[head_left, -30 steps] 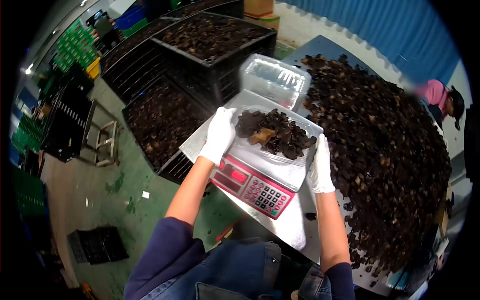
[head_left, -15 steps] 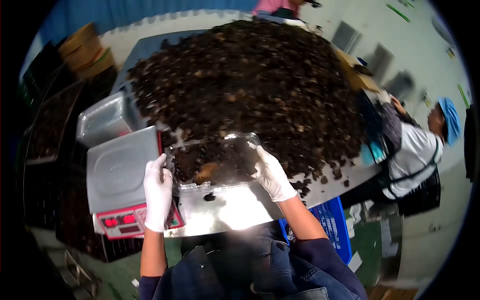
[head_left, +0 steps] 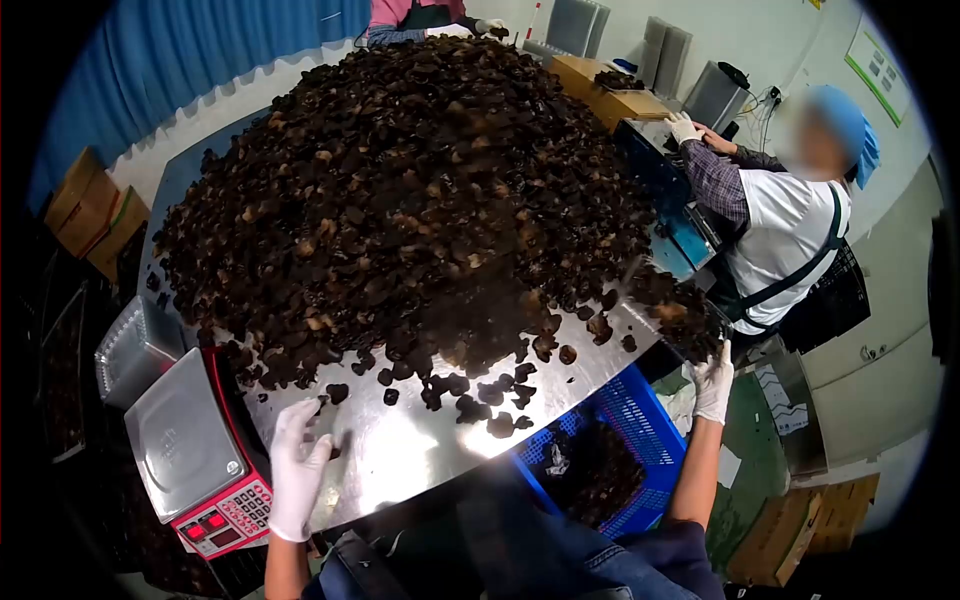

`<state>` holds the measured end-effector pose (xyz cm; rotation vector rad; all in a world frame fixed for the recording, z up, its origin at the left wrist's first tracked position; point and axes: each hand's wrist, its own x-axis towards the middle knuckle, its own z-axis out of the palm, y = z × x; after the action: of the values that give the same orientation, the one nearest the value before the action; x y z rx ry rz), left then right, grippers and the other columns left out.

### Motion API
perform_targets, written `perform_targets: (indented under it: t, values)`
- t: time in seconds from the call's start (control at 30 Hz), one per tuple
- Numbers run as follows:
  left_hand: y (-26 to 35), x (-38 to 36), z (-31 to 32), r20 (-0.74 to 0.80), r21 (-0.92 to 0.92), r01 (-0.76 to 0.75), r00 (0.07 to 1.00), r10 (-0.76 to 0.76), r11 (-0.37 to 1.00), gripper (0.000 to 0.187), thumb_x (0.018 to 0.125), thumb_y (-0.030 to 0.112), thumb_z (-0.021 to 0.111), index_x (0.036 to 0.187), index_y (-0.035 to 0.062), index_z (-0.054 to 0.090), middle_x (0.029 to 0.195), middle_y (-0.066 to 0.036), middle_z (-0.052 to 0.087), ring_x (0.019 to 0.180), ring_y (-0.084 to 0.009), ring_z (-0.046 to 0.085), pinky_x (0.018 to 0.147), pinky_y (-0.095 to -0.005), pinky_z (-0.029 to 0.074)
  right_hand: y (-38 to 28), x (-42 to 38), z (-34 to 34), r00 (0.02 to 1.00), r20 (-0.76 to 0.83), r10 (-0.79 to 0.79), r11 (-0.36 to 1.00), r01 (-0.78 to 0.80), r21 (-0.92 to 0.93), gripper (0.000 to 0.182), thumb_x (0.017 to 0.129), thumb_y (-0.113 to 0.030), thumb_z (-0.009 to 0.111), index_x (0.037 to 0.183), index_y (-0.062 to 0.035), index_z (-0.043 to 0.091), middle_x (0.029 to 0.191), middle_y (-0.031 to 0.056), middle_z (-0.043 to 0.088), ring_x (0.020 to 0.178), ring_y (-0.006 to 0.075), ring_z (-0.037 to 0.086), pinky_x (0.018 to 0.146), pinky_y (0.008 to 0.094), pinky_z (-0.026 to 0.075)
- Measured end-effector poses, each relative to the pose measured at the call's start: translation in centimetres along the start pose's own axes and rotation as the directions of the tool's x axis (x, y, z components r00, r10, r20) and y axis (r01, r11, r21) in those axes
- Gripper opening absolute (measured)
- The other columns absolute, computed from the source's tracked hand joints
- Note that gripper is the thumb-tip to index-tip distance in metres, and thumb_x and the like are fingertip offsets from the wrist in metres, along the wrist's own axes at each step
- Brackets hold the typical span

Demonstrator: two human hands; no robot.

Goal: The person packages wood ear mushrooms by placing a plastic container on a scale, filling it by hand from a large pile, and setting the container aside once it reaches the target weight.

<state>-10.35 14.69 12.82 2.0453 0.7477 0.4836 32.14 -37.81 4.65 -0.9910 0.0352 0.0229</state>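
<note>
My right hand [head_left: 713,385], in a white glove, grips the near end of a clear plastic tray [head_left: 640,305] out at the right edge of the table. Dark brown curled pieces that look like wood ear mushrooms [head_left: 683,318] fill the tray. My left hand [head_left: 298,470], also gloved, is by the table's front edge beside the scale [head_left: 185,430], its fingers and thumb apart. A few loose dark pieces [head_left: 337,393] lie near its fingertips. Behind both hands rises a large heap of the same mushrooms [head_left: 400,210] on the metal table [head_left: 385,465].
A blue basket [head_left: 655,440] with dark pieces stands below the table's front right edge. Stacked clear trays [head_left: 140,350] sit behind the scale. A co-worker in a blue cap [head_left: 790,235] is at a box on the right; another person [head_left: 420,18] is behind the heap.
The tray has gone from between both hands in front of me to far right, in my right hand alone. My left hand has let go of it. The view has turned rightward.
</note>
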Motion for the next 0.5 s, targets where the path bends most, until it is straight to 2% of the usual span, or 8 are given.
perform_targets:
  t: [0.1,0.2,0.23,0.3,0.37,0.43,0.47,0.5]
  values:
    - [-1.4,-1.4,-2.1,-0.095,0.038,0.043,0.995,-0.039,0.998,0.044,0.079,-0.009,0.061,0.122,0.0006,0.059,0.124,-0.011,0.057,0.107,-0.0207,0.058,0.090,-0.0295,0.049,-0.1,6.1,-7.3,0.997,-0.032,-0.072,0.994,0.074,0.083,0.040,0.103,-0.035,0.051,0.125,-0.0028,0.061,0.121,0.0134,0.068,0.108,0.0281,0.067,0.089,0.0404,0.057]
    - [-4.5,-3.0,-5.9,-0.269,0.038,0.122,0.957,-0.108,0.992,0.045,0.081,-0.013,0.056,0.123,0.0020,0.060,0.122,-0.008,0.057,0.103,-0.0175,0.058,0.092,-0.0277,0.048,1.0,9.5,-10.5,0.971,-0.211,-0.108,0.991,0.122,0.054,0.048,0.105,-0.040,0.043,0.131,-0.0020,0.056,0.132,0.0144,0.061,0.119,0.0312,0.060,0.101,0.0451,0.050]
    - [-6.7,-3.7,-8.0,-0.296,0.090,0.085,0.954,-0.055,0.992,0.044,0.084,-0.012,0.055,0.125,0.0014,0.059,0.123,-0.006,0.058,0.104,-0.0154,0.058,0.093,-0.0278,0.047,1.6,10.3,-11.1,0.960,-0.258,-0.105,0.990,0.125,0.060,0.048,0.105,-0.040,0.043,0.131,-0.0018,0.056,0.132,0.0146,0.061,0.119,0.0319,0.060,0.101,0.0461,0.050]
    - [-8.5,-5.3,-11.7,-0.473,-0.002,0.241,0.855,-0.213,0.971,0.038,0.094,-0.005,0.052,0.131,0.0013,0.056,0.125,-0.006,0.059,0.106,-0.0147,0.057,0.096,-0.0287,0.046,3.2,11.7,-12.6,0.954,-0.286,-0.087,0.994,0.101,0.037,0.048,0.105,-0.041,0.044,0.131,-0.0027,0.056,0.131,0.0140,0.062,0.118,0.0312,0.060,0.100,0.0464,0.050]
    - [-15.1,-7.5,-17.5,-0.565,0.071,0.187,0.817,-0.115,0.980,0.036,0.096,-0.001,0.052,0.132,0.0010,0.056,0.125,-0.007,0.060,0.109,-0.0163,0.058,0.096,-0.0293,0.046,3.3,12.5,-13.0,0.951,-0.302,-0.065,0.997,0.073,0.014,0.048,0.104,-0.043,0.045,0.131,-0.0037,0.056,0.129,0.0134,0.062,0.117,0.0305,0.060,0.099,0.0467,0.051]
    - [-14.8,-8.6,-20.6,-0.609,0.204,0.287,0.786,-0.108,0.936,0.034,0.097,0.000,0.052,0.130,-0.0005,0.057,0.123,-0.008,0.062,0.112,-0.0178,0.059,0.097,-0.0303,0.047,3.8,12.9,-12.4,0.910,-0.411,-0.052,0.998,0.035,-0.050,0.050,0.102,-0.046,0.048,0.132,-0.0063,0.055,0.127,0.0121,0.062,0.116,0.0280,0.059,0.098,0.0452,0.050]
    - [-14.6,-9.0,-21.7,-0.638,0.172,0.357,0.750,-0.173,0.918,0.032,0.098,0.000,0.052,0.128,-0.0022,0.058,0.122,-0.010,0.063,0.111,-0.0188,0.061,0.097,-0.0309,0.047,4.7,15.6,-18.8,0.957,-0.071,-0.282,0.758,0.176,-0.628,0.052,0.099,-0.047,0.054,0.132,-0.0069,0.055,0.126,0.0121,0.061,0.114,0.0285,0.058,0.097,0.0438,0.050]
    - [-13.5,-9.0,-21.6,-0.685,0.075,0.341,0.700,-0.200,0.937,0.031,0.096,0.000,0.053,0.126,-0.0030,0.059,0.121,-0.011,0.063,0.110,-0.0190,0.061,0.097,-0.0313,0.047,3.6,14.5,-15.3,0.923,-0.384,-0.024,0.984,-0.046,-0.174,0.058,0.095,-0.048,0.059,0.138,-0.0098,0.052,0.136,0.0117,0.056,0.121,0.0314,0.056,0.099,0.0424,0.049]
